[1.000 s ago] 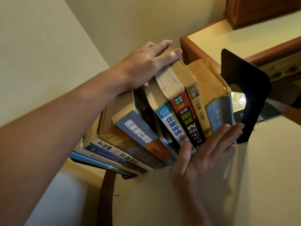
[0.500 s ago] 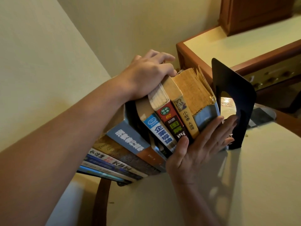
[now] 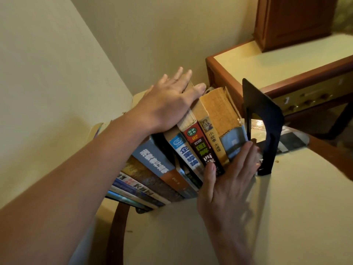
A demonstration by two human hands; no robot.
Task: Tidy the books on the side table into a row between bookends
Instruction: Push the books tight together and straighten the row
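A row of several books stands on the cream side table, spines toward me, leaning left. A black metal bookend stands at the row's right end, beside a thick yellowed book with a blue spine. My left hand lies flat with straight fingers on the top edges of the middle books. My right hand presses with straight fingers against the lower spines of the right-hand books, fingertips near the bookend. A second bookend at the left end is hidden.
The cream wall stands close behind and left of the books. A wood-edged cabinet sits behind the bookend at the back right. The table's dark wooden rim curves at the lower left.
My left hand has gone from curled over the book tops to flat with straight fingers. The right-hand books stand more upright and closer to the bookend. My right hand shifted slightly right.
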